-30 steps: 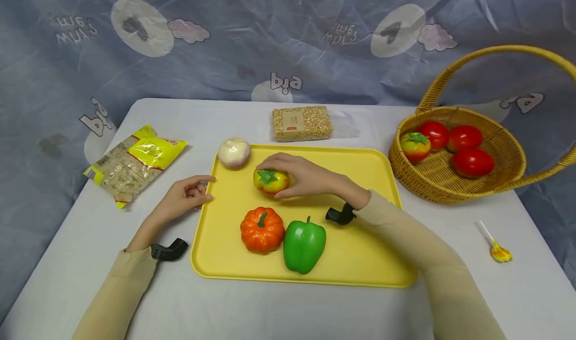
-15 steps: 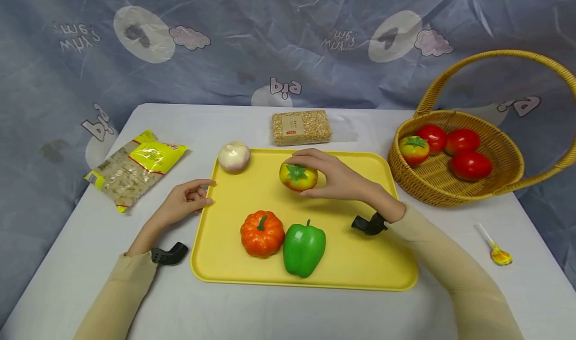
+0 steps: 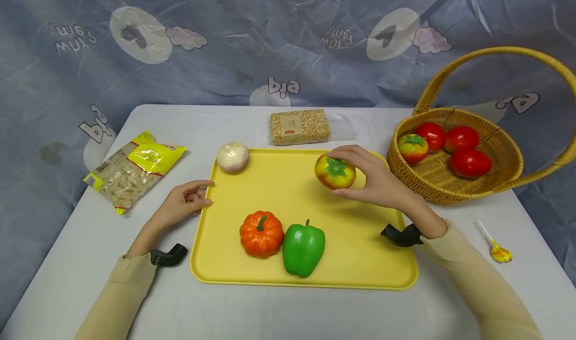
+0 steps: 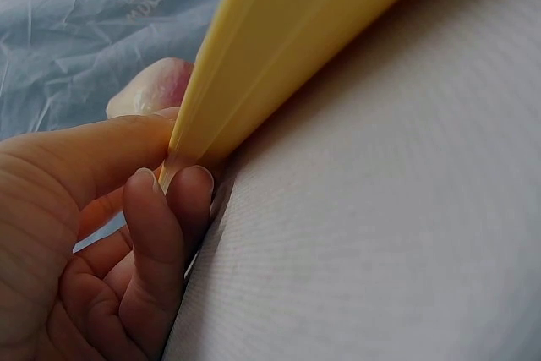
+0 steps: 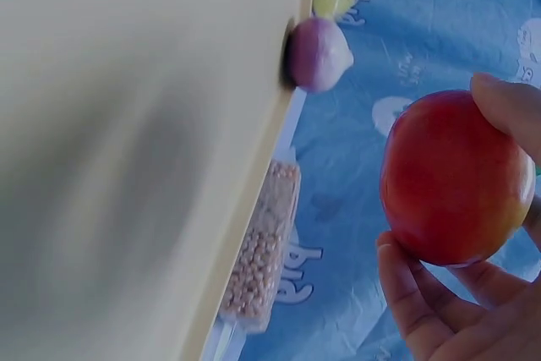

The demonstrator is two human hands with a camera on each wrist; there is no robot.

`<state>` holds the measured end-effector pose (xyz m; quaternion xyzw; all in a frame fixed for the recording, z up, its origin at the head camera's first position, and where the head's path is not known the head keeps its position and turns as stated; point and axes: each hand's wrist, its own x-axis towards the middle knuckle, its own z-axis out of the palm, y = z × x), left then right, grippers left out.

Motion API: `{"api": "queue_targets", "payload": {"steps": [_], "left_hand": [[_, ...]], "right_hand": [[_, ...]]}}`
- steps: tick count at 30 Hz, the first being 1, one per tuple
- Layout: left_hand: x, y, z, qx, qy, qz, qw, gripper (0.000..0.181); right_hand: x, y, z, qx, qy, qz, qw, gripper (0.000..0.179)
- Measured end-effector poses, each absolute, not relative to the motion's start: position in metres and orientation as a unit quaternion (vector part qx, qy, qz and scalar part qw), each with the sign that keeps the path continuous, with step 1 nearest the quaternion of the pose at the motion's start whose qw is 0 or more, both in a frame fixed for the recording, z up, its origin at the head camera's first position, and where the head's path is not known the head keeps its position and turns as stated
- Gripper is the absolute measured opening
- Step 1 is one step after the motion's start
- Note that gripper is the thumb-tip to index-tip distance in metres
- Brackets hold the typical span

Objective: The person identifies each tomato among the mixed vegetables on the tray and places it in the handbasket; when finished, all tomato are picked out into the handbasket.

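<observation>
My right hand (image 3: 373, 180) holds a red and yellow toy persimmon (image 3: 335, 171) with a green calyx over the right part of the yellow tray (image 3: 270, 192). In the right wrist view, thumb and fingertips grip the persimmon (image 5: 456, 179) from both sides, raised above the tray surface. At the tray's left edge, my left hand (image 3: 182, 200) pinches the rim; the left wrist view has its fingertips on both sides of the tray's rim (image 4: 199, 99). An orange pumpkin (image 3: 262, 235) and a green bell pepper (image 3: 303, 250) sit side by side on the tray.
A white and purple bulb (image 3: 232, 157) lies at the tray's back left corner. Right of the tray stands a wicker basket (image 3: 418, 185) holding a persimmon and several red tomatoes. Around are a yellow-topped bag (image 3: 135, 170), a grain pack (image 3: 300, 126) and a lollipop (image 3: 499, 252).
My right hand has lifted the persimmon from the tray's upper middle and carried it right, toward the basket. The left hand has stayed at the tray's left rim.
</observation>
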<state>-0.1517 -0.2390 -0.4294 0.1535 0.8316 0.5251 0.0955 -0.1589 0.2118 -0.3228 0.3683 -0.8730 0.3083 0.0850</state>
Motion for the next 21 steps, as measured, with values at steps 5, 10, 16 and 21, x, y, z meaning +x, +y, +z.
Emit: {"api": "queue_targets", "payload": {"steps": [5,10,16,21], "left_hand": [[-0.151,-0.238,-0.428,0.150,0.834,0.522,0.098,0.044],[-0.150,-0.239,-0.427,0.143,0.836,0.520,0.100,0.044],[-0.150,-0.239,-0.427,0.145,0.836,0.520,0.099,0.044],[-0.150,-0.238,-0.427,0.144,0.839,0.515,0.100,0.044]], "right_hand": [[-0.152,0.232,-0.324,0.340,-0.877,0.316,0.121,0.073],[-0.146,0.252,-0.324,0.309,-0.881,0.325,0.147,0.075],[-0.139,0.274,-0.324,0.271,-0.890,0.325,0.168,0.079],[-0.136,0.296,-0.330,0.235,-0.895,0.331,0.184,0.083]]}}
